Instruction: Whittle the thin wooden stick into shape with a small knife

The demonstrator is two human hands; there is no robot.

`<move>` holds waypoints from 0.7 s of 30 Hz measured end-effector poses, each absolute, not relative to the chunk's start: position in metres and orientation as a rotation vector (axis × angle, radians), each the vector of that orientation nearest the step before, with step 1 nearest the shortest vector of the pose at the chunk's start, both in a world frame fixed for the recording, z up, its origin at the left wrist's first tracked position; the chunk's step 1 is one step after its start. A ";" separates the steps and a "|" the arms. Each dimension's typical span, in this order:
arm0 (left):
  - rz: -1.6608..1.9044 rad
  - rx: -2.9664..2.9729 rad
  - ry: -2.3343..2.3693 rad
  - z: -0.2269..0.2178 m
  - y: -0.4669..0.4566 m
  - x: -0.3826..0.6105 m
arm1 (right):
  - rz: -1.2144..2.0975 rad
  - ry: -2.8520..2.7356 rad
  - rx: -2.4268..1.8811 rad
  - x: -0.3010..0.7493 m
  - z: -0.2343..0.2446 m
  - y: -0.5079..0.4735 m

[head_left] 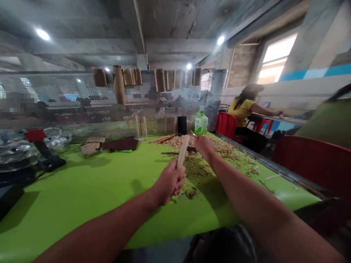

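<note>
Steady work here calls for a firm hold on the wooden stick (pixel 182 152) and an edge kept angled away from the left hand (pixel 171 181), whose fingers wrap tightly round the stick's lower end above the tabletop (pixel 109 182). The right hand's (pixel 205 147) fingers are closed round what looks like a small knife (pixel 194 134), near the stick's top.

1 head-worn view, forward and down over green tabletop (pixel 104 179)
</note>
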State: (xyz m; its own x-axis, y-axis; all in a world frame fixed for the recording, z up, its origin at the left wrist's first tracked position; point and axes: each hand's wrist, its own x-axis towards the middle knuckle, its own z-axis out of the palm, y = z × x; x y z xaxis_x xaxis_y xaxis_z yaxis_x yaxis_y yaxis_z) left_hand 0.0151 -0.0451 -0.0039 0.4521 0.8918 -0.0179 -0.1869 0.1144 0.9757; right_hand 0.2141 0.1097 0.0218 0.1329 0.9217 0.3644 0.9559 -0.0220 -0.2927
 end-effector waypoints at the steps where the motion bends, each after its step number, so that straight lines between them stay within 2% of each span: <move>1: 0.967 1.146 0.774 -0.003 -0.037 0.009 | -0.101 -1.784 -1.947 0.207 0.019 0.110; 8: 1.135 1.038 0.792 -0.005 -0.004 -0.007 | -0.121 -2.012 -1.640 0.154 0.001 0.091; 21: 1.133 1.114 0.879 0.000 -0.012 0.000 | -0.257 -2.171 -1.638 0.145 0.007 0.071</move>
State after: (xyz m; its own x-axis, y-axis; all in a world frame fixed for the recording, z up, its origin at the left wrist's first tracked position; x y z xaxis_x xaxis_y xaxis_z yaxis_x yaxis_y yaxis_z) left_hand -0.0003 -0.0123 -0.0001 0.2254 0.9742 0.0057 -0.2365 0.0491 0.9704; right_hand 0.1451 0.0710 0.0069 -0.2276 0.8761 0.4250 0.9512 0.2934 -0.0955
